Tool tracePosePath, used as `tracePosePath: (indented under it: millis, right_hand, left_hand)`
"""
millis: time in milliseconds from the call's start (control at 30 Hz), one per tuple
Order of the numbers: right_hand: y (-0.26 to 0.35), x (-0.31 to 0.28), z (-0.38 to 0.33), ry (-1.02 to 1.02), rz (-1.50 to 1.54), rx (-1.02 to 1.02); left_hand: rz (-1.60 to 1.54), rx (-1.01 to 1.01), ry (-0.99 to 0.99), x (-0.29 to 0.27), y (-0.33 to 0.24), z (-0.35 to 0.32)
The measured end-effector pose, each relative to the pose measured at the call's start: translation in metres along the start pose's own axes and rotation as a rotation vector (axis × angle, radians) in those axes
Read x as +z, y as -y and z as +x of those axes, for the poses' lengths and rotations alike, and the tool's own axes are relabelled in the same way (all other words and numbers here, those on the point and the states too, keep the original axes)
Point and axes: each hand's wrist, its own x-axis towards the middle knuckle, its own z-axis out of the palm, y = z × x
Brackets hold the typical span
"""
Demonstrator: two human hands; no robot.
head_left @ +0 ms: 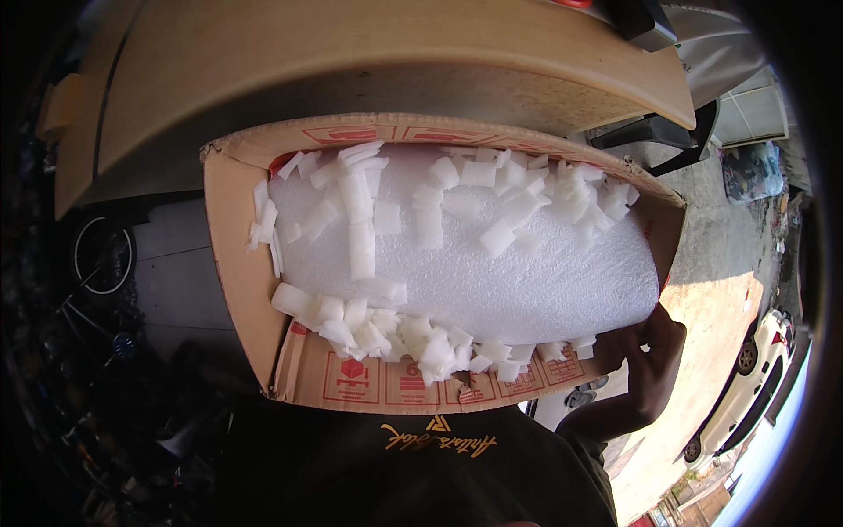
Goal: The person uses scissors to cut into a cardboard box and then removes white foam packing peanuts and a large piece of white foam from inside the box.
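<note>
An open cardboard box (241, 263) with red printed symbols on its flaps spans the middle, just in front of my dark shirt. A bulging white foam sheet (474, 263) fills it, hiding whatever lies beneath. Small cut strips of white foam (360, 334) lie scattered along the far and near sides of the sheet. My right hand (654, 351) is at the box's near right corner, beside the end of the foam sheet. Its fingers are curled closed, and what they grip is hard to make out. My left hand does not show.
Beyond the box stands a tan table (351, 61) with a curved edge and a dark object (641, 22) on top. A dark chair (659, 136) is at the far right. A bicycle wheel (104, 255) shows at left, and a white car (742, 386) outside.
</note>
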Motion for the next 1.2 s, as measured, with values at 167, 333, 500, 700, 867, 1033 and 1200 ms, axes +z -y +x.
tracePosePath:
  millis: [167,333,500,700,867,1033,1200]
  right_hand:
    - [0.000,0.009,0.007,-0.098,-0.035,-0.044]
    - [0.019,-0.008,0.028,0.033,0.040,-0.176]
    - [0.042,0.022,0.067,0.090,-0.011,-0.440]
    - [0.029,0.029,0.123,0.075,-0.025,-0.574]
    - [0.049,0.031,0.131,0.034,-0.056,-0.701]
    - [0.057,0.032,0.134,0.043,-0.063,-0.754]
    - [0.048,0.031,0.121,0.024,-0.057,-0.752]
  left_hand:
    - [-0.003,0.050,0.004,-0.005,-0.006,-0.001]
    - [-0.019,0.105,-0.038,-0.018,-0.015,-0.010]
    - [-0.019,0.197,-0.091,-0.030,-0.034,-0.021]
    - [-0.014,0.427,-0.271,-0.024,-0.052,-0.059]
    - [0.087,0.709,-0.390,-0.042,-0.086,-0.074]
    - [0.831,0.852,-0.711,-0.004,-0.161,-0.077]
    - [1.186,0.801,0.009,0.066,-0.216,-0.054]
